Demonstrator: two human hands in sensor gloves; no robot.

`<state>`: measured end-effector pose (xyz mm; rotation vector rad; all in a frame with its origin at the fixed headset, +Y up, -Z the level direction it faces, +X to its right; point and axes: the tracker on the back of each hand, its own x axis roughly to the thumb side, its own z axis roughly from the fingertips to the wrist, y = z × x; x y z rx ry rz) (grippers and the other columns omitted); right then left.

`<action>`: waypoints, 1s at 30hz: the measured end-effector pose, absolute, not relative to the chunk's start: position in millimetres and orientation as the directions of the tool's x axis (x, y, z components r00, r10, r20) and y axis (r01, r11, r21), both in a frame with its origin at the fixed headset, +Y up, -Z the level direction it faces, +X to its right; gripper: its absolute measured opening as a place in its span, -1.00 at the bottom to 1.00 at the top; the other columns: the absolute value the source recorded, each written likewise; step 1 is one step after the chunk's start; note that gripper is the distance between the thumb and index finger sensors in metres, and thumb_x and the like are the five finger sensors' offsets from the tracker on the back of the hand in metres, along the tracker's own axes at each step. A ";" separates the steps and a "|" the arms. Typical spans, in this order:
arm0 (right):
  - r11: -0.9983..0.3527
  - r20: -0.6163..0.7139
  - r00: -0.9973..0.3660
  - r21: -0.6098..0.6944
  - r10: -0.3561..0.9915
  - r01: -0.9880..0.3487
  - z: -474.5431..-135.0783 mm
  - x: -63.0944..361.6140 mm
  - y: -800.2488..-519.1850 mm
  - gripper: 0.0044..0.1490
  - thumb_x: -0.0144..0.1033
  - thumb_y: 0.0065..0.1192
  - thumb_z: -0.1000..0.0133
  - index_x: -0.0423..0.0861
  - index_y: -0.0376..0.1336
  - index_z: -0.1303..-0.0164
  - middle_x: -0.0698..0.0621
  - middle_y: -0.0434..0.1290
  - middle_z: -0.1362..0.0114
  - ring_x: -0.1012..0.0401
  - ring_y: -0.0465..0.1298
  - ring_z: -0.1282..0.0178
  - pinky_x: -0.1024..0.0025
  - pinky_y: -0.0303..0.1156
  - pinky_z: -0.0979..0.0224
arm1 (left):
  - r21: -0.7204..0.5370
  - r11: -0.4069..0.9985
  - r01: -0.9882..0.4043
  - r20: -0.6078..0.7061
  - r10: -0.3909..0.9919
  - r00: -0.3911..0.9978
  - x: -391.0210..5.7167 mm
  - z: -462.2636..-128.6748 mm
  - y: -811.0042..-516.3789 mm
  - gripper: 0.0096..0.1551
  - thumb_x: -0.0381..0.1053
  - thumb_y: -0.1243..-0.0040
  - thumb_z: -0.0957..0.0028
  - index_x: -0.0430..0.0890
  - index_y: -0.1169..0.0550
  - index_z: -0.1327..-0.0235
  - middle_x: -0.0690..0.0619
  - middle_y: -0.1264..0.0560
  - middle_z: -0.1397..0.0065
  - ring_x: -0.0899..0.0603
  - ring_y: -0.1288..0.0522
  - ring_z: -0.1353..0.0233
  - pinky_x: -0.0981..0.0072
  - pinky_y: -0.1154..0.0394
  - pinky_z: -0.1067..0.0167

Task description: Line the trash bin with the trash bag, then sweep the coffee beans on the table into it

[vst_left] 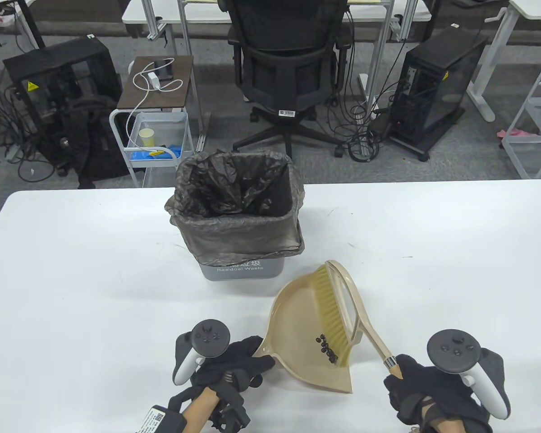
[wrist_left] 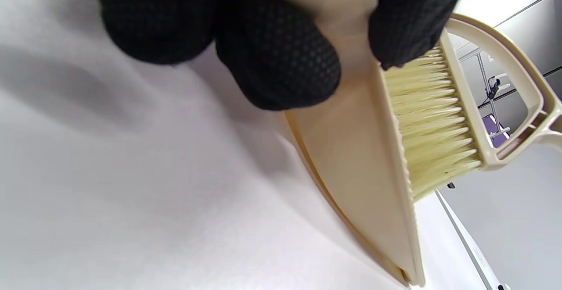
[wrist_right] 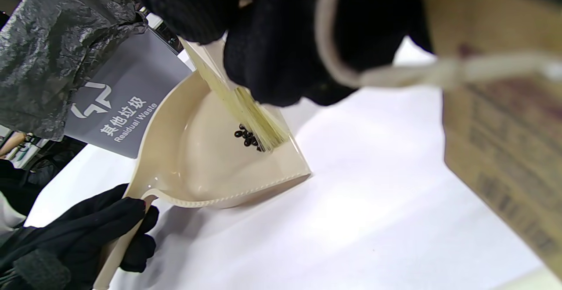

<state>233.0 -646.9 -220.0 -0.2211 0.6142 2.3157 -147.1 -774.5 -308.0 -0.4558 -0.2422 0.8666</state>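
A grey trash bin [vst_left: 241, 268] [wrist_right: 127, 101] lined with a dark trash bag [vst_left: 234, 198] [wrist_right: 57, 40] stands at the table's middle. In front of it lies a beige dustpan [vst_left: 297, 315] [wrist_right: 197, 158] [wrist_left: 355, 149]. My left hand [vst_left: 234, 365] [wrist_right: 88, 233] grips its handle. My right hand [vst_left: 414, 383] holds the handle of a beige brush [vst_left: 342, 306] [wrist_left: 439, 123] [wrist_right: 246, 105]. Its bristles rest inside the pan against a small heap of coffee beans [vst_left: 327, 348] [wrist_right: 248, 137].
The white table [vst_left: 94, 279] stretches to both sides of the bin. Beyond its far edge stand an office chair [vst_left: 288, 67], a small trolley [vst_left: 155, 135] and computer cases on the floor. A paper tag [wrist_right: 505, 127] hangs close to the right wrist camera.
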 end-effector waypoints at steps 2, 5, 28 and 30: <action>-0.603 -0.314 -0.708 0.374 0.633 -0.705 -219.9 234.5 -646.3 -0.12 -0.21 0.23 -0.08 -0.32 0.02 -0.51 -0.06 0.60 0.02 0.12 0.69 0.47 0.03 0.58 0.21 | -0.486 0.545 -0.683 0.014 0.787 0.617 -148.4 -308.8 -775.6 -0.18 0.17 -0.35 -0.15 -0.29 -0.39 -0.50 -0.20 -0.53 -0.17 0.07 -0.73 0.10 0.14 -0.67 0.10; -0.600 -0.278 -0.694 0.354 0.665 -0.717 -218.7 238.0 -640.5 -0.12 -0.21 0.23 -0.08 -0.32 0.02 -0.52 -0.06 0.59 0.02 0.13 0.68 0.46 0.03 0.58 0.21 | -0.492 0.518 -0.700 0.002 0.804 0.594 -151.4 -310.2 -776.6 -0.19 0.17 -0.34 -0.16 -0.28 -0.40 -0.49 -0.19 -0.53 -0.17 0.09 -0.72 0.11 0.14 -0.67 0.11; -0.531 -0.081 -0.535 -0.311 0.841 -0.788 -289.9 252.3 -695.6 -0.12 -0.16 0.20 -0.09 -0.25 -0.01 -0.53 0.00 0.55 -0.08 0.14 0.66 0.34 0.07 0.54 0.08 | -0.516 0.275 -0.811 -0.037 0.939 0.342 -159.8 -310.6 -770.8 -0.17 0.25 -0.23 -0.23 -0.28 -0.35 -0.52 -0.17 -0.53 -0.24 0.14 -0.71 0.16 0.19 -0.67 0.15; -0.588 -0.101 -0.589 -0.312 0.801 -0.746 -300.4 250.4 -708.2 -0.12 -0.15 0.19 -0.09 -0.23 -0.02 -0.53 0.00 0.54 -0.10 0.15 0.66 0.32 0.08 0.54 0.06 | -0.507 0.282 -0.814 -0.029 0.939 0.344 -160.3 -310.2 -770.5 -0.16 0.26 -0.24 -0.22 -0.27 -0.35 -0.52 -0.17 -0.53 -0.25 0.14 -0.71 0.16 0.19 -0.67 0.15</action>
